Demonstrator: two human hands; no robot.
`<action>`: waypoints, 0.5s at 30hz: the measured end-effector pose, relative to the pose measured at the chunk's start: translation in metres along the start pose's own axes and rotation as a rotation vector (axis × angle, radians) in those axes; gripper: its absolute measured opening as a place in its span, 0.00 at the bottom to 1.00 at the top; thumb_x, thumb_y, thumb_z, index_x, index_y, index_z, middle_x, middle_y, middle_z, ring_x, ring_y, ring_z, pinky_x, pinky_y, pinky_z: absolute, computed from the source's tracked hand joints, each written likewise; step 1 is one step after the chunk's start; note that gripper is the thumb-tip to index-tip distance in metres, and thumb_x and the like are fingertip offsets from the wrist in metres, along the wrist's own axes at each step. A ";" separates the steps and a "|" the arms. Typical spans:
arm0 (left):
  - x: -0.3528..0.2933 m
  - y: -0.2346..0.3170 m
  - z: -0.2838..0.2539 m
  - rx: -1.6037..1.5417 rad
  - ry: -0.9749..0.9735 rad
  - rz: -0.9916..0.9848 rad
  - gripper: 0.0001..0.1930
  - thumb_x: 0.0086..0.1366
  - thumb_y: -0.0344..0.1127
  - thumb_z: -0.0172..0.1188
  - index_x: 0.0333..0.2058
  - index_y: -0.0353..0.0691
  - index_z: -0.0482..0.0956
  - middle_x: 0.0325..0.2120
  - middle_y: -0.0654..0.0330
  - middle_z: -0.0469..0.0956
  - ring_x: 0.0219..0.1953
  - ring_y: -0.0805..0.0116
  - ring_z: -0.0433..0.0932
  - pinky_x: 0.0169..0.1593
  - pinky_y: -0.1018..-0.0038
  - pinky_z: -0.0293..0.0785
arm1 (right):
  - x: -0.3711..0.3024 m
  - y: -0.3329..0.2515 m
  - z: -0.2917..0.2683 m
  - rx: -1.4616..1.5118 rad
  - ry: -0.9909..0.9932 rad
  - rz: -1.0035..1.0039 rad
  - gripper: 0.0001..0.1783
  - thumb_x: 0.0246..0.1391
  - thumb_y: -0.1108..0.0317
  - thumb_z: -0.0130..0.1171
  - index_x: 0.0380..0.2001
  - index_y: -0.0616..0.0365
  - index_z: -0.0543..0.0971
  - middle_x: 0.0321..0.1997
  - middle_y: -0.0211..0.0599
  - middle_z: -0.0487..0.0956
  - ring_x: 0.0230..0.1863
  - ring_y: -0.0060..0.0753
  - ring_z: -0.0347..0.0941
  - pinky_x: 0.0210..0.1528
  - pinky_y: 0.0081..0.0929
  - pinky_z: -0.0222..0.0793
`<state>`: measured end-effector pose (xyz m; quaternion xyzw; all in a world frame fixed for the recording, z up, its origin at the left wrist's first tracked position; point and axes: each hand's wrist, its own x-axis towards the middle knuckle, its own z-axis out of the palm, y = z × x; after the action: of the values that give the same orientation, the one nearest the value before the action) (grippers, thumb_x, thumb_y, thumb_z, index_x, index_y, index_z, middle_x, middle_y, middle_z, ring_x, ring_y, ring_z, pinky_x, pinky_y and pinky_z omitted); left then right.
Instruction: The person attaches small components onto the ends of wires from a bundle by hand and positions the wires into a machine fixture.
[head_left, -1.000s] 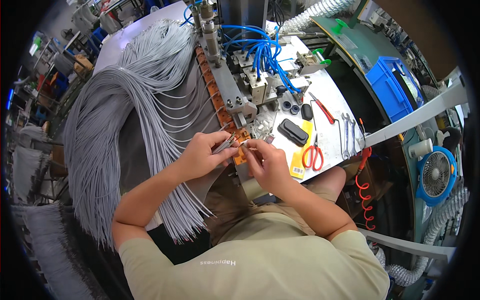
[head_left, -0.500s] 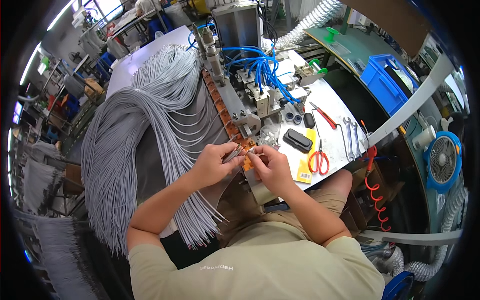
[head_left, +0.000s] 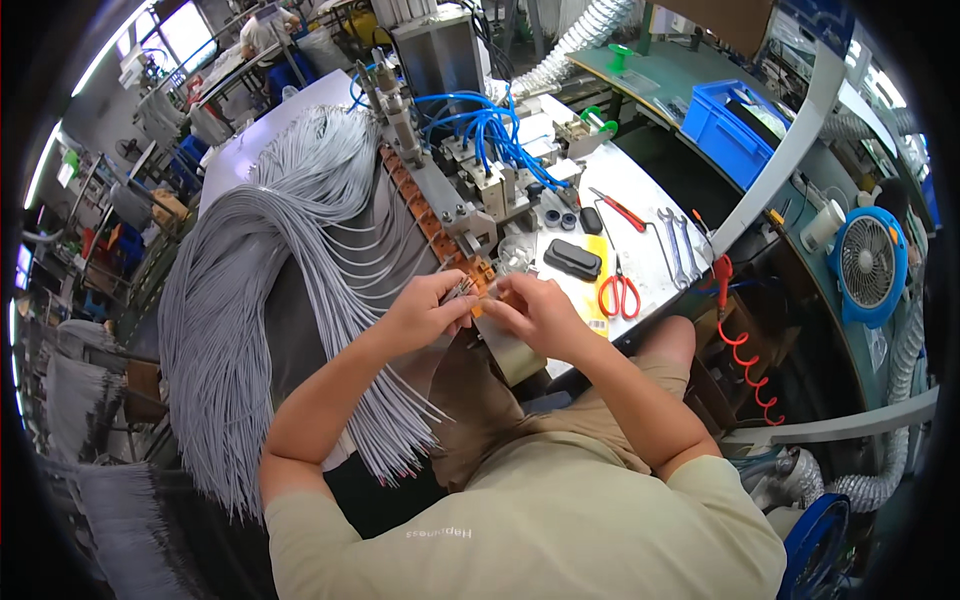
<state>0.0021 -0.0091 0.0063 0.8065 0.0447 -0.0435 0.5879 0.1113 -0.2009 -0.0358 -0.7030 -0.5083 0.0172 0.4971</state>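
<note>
My left hand is closed around several thin cable ends, their tips sticking up between thumb and fingers. Close beside it on the right, my right hand has thumb and forefinger bent together in a pinch by those tips; anything in it is too small to make out. Both hands are just in front of the orange row of blocks along the machine. A thick bundle of grey cables spreads over the table on the left, its loose ends hanging toward my lap.
On the white tabletop at right lie red-handled scissors, a black case, a red knife and wrenches. Blue air tubes cross the machine. Farther right are a blue crate, a fan and a red coiled hose.
My right thumb and forefinger have drawn slightly away from the cable ends, while my left hand keeps its hold. The whole view has shifted a little with my head.
</note>
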 end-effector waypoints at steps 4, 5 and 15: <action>-0.002 -0.016 0.008 0.031 -0.028 0.032 0.07 0.69 0.32 0.59 0.40 0.35 0.79 0.25 0.65 0.80 0.26 0.81 0.76 0.31 0.81 0.73 | -0.012 -0.005 0.019 0.158 0.037 0.188 0.11 0.61 0.66 0.61 0.32 0.61 0.73 0.15 0.33 0.71 0.17 0.23 0.67 0.21 0.28 0.61; -0.002 -0.015 0.008 0.021 -0.033 0.038 0.07 0.68 0.32 0.59 0.41 0.34 0.79 0.25 0.64 0.80 0.26 0.81 0.76 0.31 0.82 0.73 | -0.011 -0.004 0.022 0.183 0.076 0.211 0.11 0.61 0.65 0.62 0.32 0.61 0.73 0.15 0.33 0.71 0.17 0.24 0.67 0.21 0.28 0.62; -0.011 0.016 0.004 0.426 0.191 0.439 0.13 0.63 0.32 0.65 0.45 0.35 0.79 0.23 0.58 0.79 0.25 0.67 0.77 0.33 0.73 0.73 | 0.014 0.057 0.028 0.344 0.221 0.446 0.12 0.65 0.64 0.56 0.32 0.60 0.71 0.19 0.25 0.70 0.21 0.15 0.61 0.23 0.22 0.58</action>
<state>-0.0066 -0.0182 0.0219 0.9022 -0.0856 0.1520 0.3945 0.1433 -0.1707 -0.0839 -0.7004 -0.2739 0.1352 0.6451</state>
